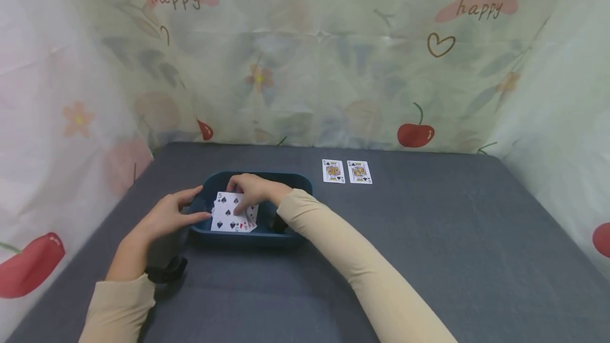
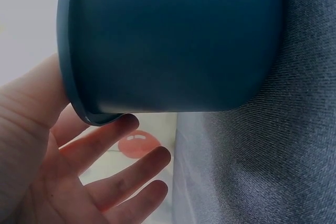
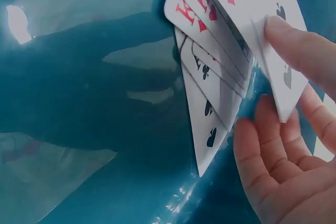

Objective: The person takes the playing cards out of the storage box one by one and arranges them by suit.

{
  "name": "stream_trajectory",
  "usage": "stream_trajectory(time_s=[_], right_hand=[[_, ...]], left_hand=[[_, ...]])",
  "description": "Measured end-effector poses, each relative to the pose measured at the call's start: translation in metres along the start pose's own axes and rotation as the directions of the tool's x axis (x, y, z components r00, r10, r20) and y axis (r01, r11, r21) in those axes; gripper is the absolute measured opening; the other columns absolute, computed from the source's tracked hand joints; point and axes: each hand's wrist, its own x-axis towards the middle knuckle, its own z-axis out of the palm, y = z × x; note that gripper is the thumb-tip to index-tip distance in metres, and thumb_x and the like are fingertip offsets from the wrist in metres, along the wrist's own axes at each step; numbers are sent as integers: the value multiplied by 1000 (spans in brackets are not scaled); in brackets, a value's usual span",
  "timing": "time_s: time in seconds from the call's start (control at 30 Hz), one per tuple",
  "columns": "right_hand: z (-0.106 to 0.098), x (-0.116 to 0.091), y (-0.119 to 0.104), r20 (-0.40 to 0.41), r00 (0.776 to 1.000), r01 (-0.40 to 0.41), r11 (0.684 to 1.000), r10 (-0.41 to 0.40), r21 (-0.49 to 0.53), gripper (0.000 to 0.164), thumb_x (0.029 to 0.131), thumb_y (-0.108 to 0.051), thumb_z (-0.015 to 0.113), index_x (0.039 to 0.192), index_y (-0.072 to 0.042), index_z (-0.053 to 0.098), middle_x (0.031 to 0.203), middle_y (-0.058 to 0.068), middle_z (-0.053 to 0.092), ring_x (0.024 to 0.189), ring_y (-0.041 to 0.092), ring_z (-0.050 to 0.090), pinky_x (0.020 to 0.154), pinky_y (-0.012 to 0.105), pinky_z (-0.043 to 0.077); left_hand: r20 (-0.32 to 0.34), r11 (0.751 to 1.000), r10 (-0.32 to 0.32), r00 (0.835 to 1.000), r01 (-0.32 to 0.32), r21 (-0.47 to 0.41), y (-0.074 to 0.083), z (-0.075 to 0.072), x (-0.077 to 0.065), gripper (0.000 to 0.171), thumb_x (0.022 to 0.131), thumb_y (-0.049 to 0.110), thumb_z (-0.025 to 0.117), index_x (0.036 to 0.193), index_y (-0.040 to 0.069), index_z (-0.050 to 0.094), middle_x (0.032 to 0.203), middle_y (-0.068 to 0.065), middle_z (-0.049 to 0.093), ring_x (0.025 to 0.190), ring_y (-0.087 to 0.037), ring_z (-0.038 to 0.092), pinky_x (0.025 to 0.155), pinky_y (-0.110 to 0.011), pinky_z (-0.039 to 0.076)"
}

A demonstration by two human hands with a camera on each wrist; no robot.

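A five of spades (image 1: pixel 227 213) lies uppermost on a fanned pile of playing cards (image 3: pixel 210 77) in a dark blue tray (image 1: pixel 274 239). My right hand (image 1: pixel 252 192) reaches into the tray from the right and pinches the five of spades, thumb on its face and fingers behind. In the right wrist view, red kings and a four of diamonds show among the overlapping cards. My left hand (image 1: pixel 167 216) rests at the tray's left end, its thumb reaching over the rim near the cards. In the left wrist view, its other fingers (image 2: pixel 126 179) spread loosely beside the tray's corner.
Two king cards lie face up side by side beyond the tray to the right: a left king (image 1: pixel 333 171) and a right king (image 1: pixel 359 172). A grey cloth (image 1: pixel 429 237) covers the table. Patterned curtains (image 1: pixel 314 68) stand behind and at both sides.
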Motion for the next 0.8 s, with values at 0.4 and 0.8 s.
stream_trajectory(time_s=[0.4,0.8], right_hand=[[-22,-12,2,86,995,38,982,-55,185,19,90,-10,59,107,-5,51,105,11,63,84,13,59,72,22,51],[-68,-58,30,-194,980,118,890,-34,440,27,91,-7,57,118,-2,56,112,18,63,88,18,63,76,34,57]], left_hand=[[0,1000,-16,1000,16,7,4,-1,0,82,84,43,66,144,0,31,142,-33,36,124,-51,43,96,-59,41],[9,999,-29,1000,29,20,3,1,0,83,84,45,65,145,1,30,142,-33,35,124,-51,43,96,-60,41]])
